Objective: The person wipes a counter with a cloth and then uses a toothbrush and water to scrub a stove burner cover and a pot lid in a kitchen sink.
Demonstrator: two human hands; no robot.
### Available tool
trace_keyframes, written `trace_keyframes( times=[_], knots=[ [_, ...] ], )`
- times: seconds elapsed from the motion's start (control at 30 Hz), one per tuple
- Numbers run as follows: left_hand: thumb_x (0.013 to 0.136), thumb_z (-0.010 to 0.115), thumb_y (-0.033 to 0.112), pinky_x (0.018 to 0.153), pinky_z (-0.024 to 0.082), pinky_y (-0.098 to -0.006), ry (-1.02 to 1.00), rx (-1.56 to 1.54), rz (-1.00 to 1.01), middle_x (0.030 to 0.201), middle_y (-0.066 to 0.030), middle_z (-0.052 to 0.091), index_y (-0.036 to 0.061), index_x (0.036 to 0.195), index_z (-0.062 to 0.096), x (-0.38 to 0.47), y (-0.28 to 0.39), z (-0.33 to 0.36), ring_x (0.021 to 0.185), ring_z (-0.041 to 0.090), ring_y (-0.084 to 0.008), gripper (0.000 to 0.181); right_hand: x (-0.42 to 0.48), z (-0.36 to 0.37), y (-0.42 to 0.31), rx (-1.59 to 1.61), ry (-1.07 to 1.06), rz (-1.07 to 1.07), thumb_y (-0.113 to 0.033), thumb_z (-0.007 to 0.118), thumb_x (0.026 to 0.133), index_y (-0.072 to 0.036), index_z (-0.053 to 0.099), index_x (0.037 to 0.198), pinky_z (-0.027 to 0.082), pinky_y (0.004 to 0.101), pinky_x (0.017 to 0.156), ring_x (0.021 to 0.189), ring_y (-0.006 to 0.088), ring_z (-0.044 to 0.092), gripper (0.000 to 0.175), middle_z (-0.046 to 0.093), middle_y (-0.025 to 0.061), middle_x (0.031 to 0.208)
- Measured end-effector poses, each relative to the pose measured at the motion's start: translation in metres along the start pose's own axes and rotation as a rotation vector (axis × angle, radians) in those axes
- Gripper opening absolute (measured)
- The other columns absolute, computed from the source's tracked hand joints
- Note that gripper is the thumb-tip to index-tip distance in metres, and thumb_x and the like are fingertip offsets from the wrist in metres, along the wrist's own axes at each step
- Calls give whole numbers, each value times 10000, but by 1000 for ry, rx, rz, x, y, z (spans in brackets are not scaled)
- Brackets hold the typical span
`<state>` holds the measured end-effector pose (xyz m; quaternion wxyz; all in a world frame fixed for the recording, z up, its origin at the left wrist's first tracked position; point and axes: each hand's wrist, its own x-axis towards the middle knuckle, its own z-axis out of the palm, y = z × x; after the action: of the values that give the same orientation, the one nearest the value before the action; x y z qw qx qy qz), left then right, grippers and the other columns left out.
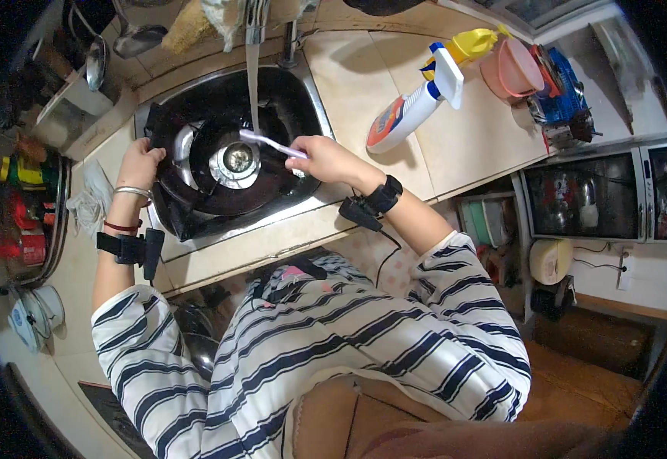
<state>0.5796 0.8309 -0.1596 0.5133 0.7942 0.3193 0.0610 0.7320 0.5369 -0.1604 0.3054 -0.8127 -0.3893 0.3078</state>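
Observation:
My left hand (140,163) grips the left edge of a black gas-stove pan support (175,198). The support has a wide ring and a squarish frame, and sits in a stainless steel sink (317,106). Through the ring's opening shows the sink drain (238,159). A pale purple toothbrush (273,144) is pinched in my right hand (326,159), its head pointing left over the ring. From the faucet (257,23) a stream of water (253,86) runs down close to the brush head.
Right of the sink stand a white spray bottle (405,117), a yellow bottle (468,46) and a pink plastic container (508,72). A crumpled white cloth (89,198) lies on the left counter. Ladles (97,63) hang at upper left, near a sponge (187,28).

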Motion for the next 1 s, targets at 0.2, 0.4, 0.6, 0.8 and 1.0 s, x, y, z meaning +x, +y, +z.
trace_keyframes(
  times=[0.2,0.4,0.6,0.8,1.0],
  knots=[
    [739,533,78,429,399,-229,42,-270,-69,656,-28,529,38,719,501,-15,-3,2,510,504,-116,55,8,-6,4,-16,278,-242,-90,466,770,12,530,983,427,377,744,829,346,542,245,566,214,877],
    [733,562,42,378,449,-218,108,-408,-138,629,-57,525,31,690,445,-60,-1,64,478,529,-131,126,28,-10,-25,-285,188,-336,-98,449,773,-19,527,979,425,426,667,766,373,540,234,565,218,794],
    [725,555,14,425,473,-222,228,-508,-177,713,-80,550,-6,812,443,-82,8,101,538,549,-127,143,57,49,-41,-478,76,-359,-128,438,796,-17,495,1008,447,428,631,783,359,550,246,527,180,790],
    [723,567,38,432,471,-225,245,-520,-162,664,-55,512,14,731,415,-88,-5,92,517,513,-110,155,68,42,-10,-774,-76,-283,-104,425,774,28,577,870,491,393,629,742,327,597,223,591,202,810],
    [717,572,47,438,490,-247,199,-537,-203,624,-47,455,35,659,354,-82,-16,92,514,503,-120,225,80,36,0,-797,16,-312,-105,466,729,-31,614,808,481,407,656,773,322,592,184,599,179,821]
  ],
)
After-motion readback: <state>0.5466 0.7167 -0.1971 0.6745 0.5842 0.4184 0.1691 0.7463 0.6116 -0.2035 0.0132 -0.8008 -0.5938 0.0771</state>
